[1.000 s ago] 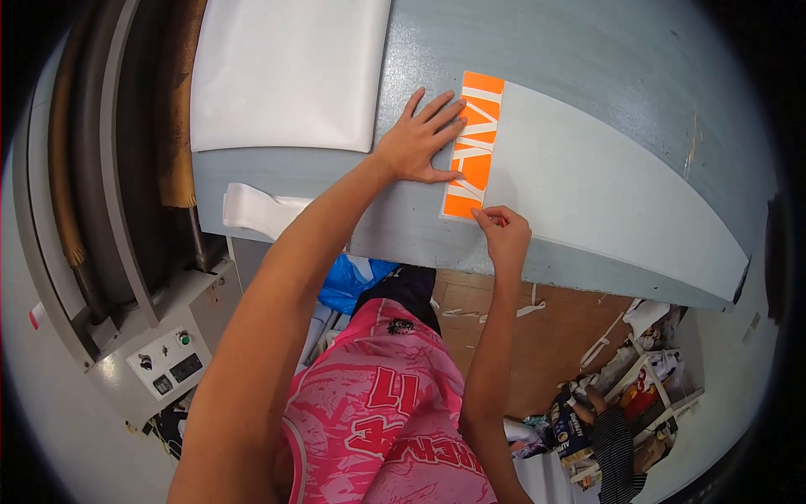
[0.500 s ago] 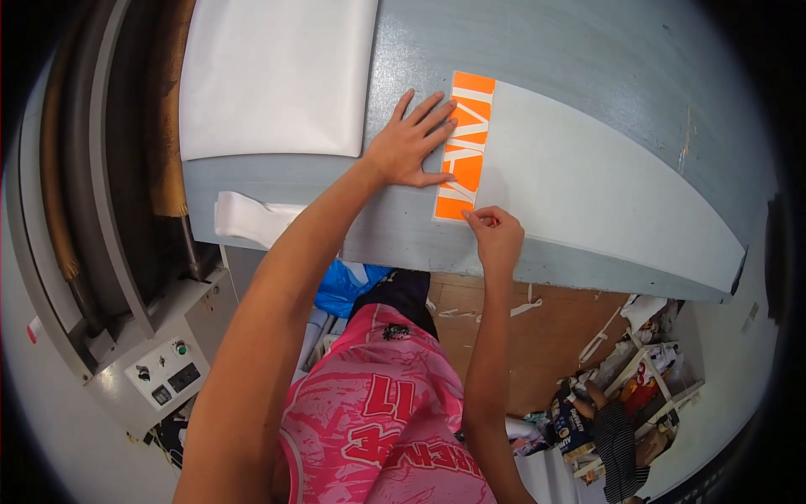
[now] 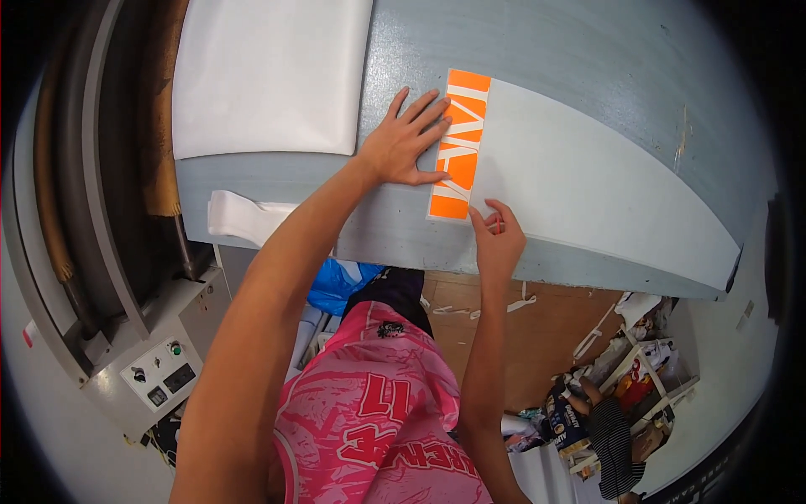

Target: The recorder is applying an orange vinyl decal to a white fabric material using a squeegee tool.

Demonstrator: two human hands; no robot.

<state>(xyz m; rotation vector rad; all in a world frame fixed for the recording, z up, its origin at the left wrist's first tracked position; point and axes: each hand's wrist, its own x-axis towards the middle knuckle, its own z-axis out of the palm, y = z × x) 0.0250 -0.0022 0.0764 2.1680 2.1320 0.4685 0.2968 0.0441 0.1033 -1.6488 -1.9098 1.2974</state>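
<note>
Resting your left hand on the grey-blue desk, you lay its fingertips and thumb along the left side of the orange strip. That grip is spread wide, pressed flat rather than closed. The strip, with its large white lettering, lies flat on the desk at the left end of a long pale sheet; you cannot tell whether the two overlap. Your right hand is just beside the strip's lower right corner, thumb and index finger parted. Something small and red shows among the curled fingers, but you cannot tell whether this grip has hold of it. To the left on the desk lie a broad white sheet and, nearer you, a looped white band partly behind your left forearm. Farther left stand dark rollers above a control panel; to the lower right, a person in striped clothing is near a shelf.
</note>
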